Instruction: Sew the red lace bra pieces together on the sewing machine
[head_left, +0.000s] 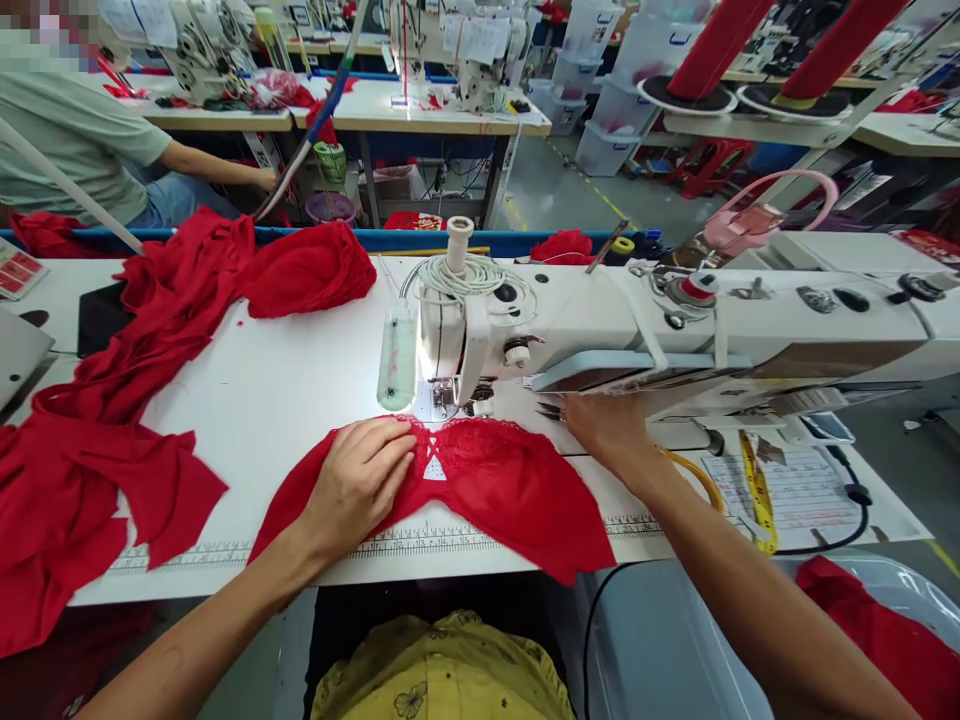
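A red bra (517, 470) with lace upper edges lies across the white table in front of the sewing machine (540, 325). Its centre, with crossed straps, sits just below the presser foot (444, 395). My left hand (367, 470) rests flat on the left cup, fingers stretched out together. My right hand (600, 420) is under the machine arm, right of the bra. Two dark pointed blades of what look like thread snips (551, 411) stick out from it; the machine hides most of its fingers.
Red fabric pieces (165, 290) are heaped along the table's left. A printed ruler (420, 540) runs along the front edge. A yellow tape measure (757, 495) lies over papers at right, above a plastic bin (675, 640) with red fabric. Across from me sits a person (82, 140).
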